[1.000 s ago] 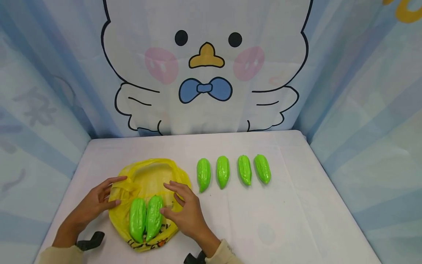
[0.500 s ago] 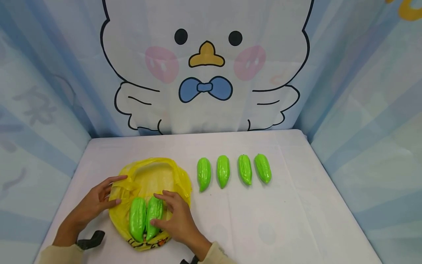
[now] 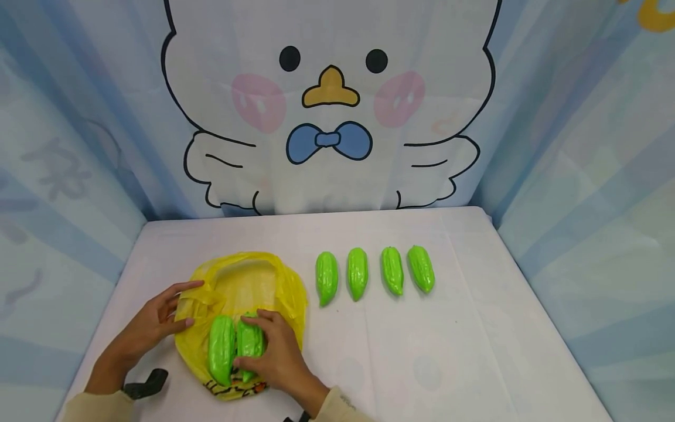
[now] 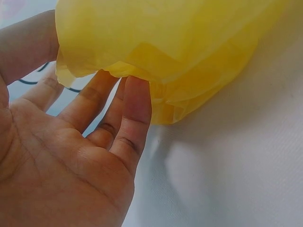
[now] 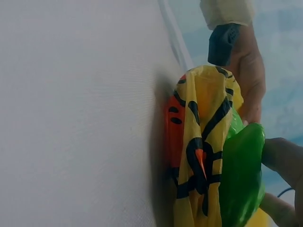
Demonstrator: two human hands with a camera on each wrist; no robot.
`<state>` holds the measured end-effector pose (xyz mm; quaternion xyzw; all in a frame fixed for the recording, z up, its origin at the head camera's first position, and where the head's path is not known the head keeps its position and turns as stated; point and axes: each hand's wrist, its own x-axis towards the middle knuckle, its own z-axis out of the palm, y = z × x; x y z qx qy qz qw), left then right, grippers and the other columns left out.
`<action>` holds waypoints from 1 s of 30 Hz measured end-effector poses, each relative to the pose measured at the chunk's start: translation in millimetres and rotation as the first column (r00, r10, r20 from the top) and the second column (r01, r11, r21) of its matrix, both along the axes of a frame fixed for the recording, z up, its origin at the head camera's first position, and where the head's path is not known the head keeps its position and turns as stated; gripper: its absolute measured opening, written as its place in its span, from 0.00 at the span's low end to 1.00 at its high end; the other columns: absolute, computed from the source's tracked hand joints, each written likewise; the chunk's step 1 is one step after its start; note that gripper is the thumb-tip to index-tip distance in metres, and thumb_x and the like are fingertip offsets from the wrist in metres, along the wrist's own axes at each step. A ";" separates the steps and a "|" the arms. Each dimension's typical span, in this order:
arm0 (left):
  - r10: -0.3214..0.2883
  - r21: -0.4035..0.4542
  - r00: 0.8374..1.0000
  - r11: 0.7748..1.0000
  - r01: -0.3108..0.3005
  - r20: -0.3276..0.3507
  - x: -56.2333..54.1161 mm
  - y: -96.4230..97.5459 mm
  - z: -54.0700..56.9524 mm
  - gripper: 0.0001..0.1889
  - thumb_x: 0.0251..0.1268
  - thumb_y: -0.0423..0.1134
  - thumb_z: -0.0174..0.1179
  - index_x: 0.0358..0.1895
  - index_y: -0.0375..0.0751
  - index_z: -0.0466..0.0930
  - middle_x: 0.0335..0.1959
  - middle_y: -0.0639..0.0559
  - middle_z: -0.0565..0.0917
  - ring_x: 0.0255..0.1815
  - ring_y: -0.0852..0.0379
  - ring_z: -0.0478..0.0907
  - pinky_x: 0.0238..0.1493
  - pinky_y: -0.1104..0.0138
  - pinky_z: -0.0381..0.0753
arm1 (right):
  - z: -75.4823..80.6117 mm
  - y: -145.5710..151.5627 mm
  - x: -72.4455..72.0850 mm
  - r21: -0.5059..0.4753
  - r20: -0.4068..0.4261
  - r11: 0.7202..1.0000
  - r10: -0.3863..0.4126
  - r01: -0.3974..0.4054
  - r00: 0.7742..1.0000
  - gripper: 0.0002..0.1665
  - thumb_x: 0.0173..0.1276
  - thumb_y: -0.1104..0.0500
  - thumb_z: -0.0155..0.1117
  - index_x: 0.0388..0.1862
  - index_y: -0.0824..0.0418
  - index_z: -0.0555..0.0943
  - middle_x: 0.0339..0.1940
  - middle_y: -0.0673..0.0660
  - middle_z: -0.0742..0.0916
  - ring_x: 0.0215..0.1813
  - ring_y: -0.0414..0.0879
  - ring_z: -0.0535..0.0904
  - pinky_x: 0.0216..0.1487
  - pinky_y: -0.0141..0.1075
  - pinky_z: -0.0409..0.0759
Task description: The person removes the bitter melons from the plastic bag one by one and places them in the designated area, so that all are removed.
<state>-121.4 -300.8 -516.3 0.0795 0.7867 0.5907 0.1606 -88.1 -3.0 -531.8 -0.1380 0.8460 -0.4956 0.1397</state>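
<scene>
Sleeves (image 3: 341, 407) of pale cloth lie on the near side of both grips. The right hand (image 3: 282, 356) has thumb and fingertips pinching one green gourd (image 3: 250, 341) in the yellow bag (image 3: 292, 293). Rightward of that grip, the white table (image 3: 474, 351) runs far to its slanting right edge; its left edge comes much closer, just past the left hand (image 3: 153, 325). That hand touches the bag's left rim, thumb and fingers apart; whether they squeeze plastic, I cannot tell. Between the hands, the bag's mouth is spread wide. Inside, just left of the pinching grip, lies a second gourd (image 3: 221, 350). Farther off, beyond and right of the right hand, four gourds (image 3: 357, 274) lie spaced in a row. Past them come the table's back edge and a bird-printed backdrop (image 3: 327, 181).
</scene>
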 end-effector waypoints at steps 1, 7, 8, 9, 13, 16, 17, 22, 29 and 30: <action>0.000 0.000 1.000 1.000 0.000 -0.002 -0.1 0.2 -0.1 0.35 0.79 0.33 0.61 0.83 0.44 0.60 0.69 0.73 0.69 0.59 0.72 0.81 0.53 0.71 0.87 | -0.1 -0.2 -0.1 0.004 0.000 1.000 -0.001 0.001 1.000 0.42 0.57 0.45 0.86 0.71 0.37 0.80 0.76 0.50 0.76 0.77 0.51 0.72 0.76 0.50 0.73; -0.001 -0.002 1.000 1.000 0.001 -0.017 -0.3 1.5 -0.1 0.35 0.78 0.32 0.61 0.83 0.44 0.60 0.70 0.72 0.67 0.59 0.73 0.80 0.53 0.71 0.87 | 0.8 1.0 -0.1 -0.010 0.017 1.000 -0.015 0.016 1.000 0.41 0.57 0.47 0.87 0.70 0.38 0.82 0.76 0.50 0.77 0.76 0.50 0.73 0.76 0.49 0.74; -0.001 -0.001 1.000 1.000 0.001 -0.019 -0.3 1.7 -0.2 0.35 0.78 0.32 0.61 0.83 0.44 0.60 0.70 0.72 0.67 0.59 0.73 0.80 0.53 0.71 0.87 | 1.3 1.6 -0.1 -0.011 0.017 1.000 -0.019 0.019 1.000 0.41 0.57 0.48 0.87 0.70 0.38 0.82 0.75 0.49 0.77 0.76 0.50 0.73 0.76 0.49 0.74; -0.002 -0.002 1.000 1.000 0.002 -0.021 -0.4 1.8 -0.3 0.35 0.78 0.32 0.61 0.83 0.43 0.60 0.70 0.72 0.66 0.59 0.73 0.80 0.53 0.71 0.87 | 2.1 2.3 -0.1 -0.013 0.017 1.000 -0.023 0.023 1.000 0.40 0.58 0.48 0.87 0.70 0.38 0.82 0.76 0.49 0.77 0.76 0.51 0.73 0.76 0.49 0.74; 0.000 -0.008 1.000 1.000 -0.001 -0.029 -0.7 2.1 -0.7 0.35 0.78 0.32 0.62 0.83 0.43 0.60 0.71 0.73 0.65 0.59 0.74 0.80 0.54 0.71 0.87 | 7.4 5.1 0.3 -0.037 0.021 0.999 -0.034 0.035 0.999 0.41 0.58 0.51 0.87 0.70 0.37 0.82 0.76 0.49 0.76 0.77 0.51 0.73 0.76 0.49 0.74; 0.008 -0.019 1.000 1.000 -0.008 -0.013 -0.4 1.4 0.1 0.34 0.79 0.33 0.61 0.83 0.44 0.60 0.70 0.73 0.68 0.59 0.73 0.80 0.53 0.71 0.87 | 12.8 7.1 0.5 -0.069 0.026 0.997 -0.037 0.039 0.999 0.41 0.58 0.53 0.87 0.70 0.38 0.81 0.77 0.50 0.76 0.78 0.52 0.72 0.76 0.47 0.75; 0.011 -0.026 1.000 1.000 -0.011 -0.006 -0.2 1.0 0.4 0.34 0.79 0.34 0.61 0.83 0.45 0.60 0.69 0.73 0.68 0.59 0.73 0.80 0.53 0.71 0.87 | 14.5 7.9 0.3 -0.078 0.025 0.996 -0.037 0.039 0.999 0.41 0.58 0.54 0.86 0.71 0.38 0.81 0.77 0.50 0.75 0.78 0.52 0.71 0.76 0.46 0.75; 0.025 -0.048 1.000 0.999 -0.024 0.017 0.5 -0.2 1.2 0.35 0.79 0.36 0.62 0.84 0.46 0.60 0.67 0.75 0.70 0.58 0.73 0.80 0.52 0.72 0.86 | 22.9 13.3 -2.1 -0.124 0.025 0.991 -0.041 0.044 0.999 0.41 0.60 0.57 0.85 0.72 0.40 0.81 0.79 0.52 0.74 0.80 0.53 0.70 0.73 0.40 0.77; 0.032 -0.057 0.999 0.998 -0.030 0.040 -0.6 0.3 0.6 0.35 0.79 0.37 0.63 0.84 0.47 0.59 0.68 0.70 0.73 0.57 0.72 0.81 0.53 0.71 0.86 | 32.4 25.0 -7.8 -0.216 0.024 0.974 -0.067 0.071 0.997 0.42 0.60 0.62 0.83 0.73 0.41 0.80 0.81 0.55 0.72 0.82 0.54 0.67 0.75 0.40 0.76; 0.037 -0.063 0.998 0.997 -0.034 0.043 -0.8 0.6 0.6 0.36 0.79 0.38 0.63 0.84 0.47 0.59 0.69 0.68 0.72 0.57 0.72 0.81 0.53 0.71 0.87 | 33.7 27.1 -8.7 -0.233 0.026 0.970 -0.069 0.074 0.997 0.42 0.61 0.62 0.83 0.73 0.41 0.80 0.82 0.55 0.71 0.83 0.54 0.67 0.75 0.41 0.75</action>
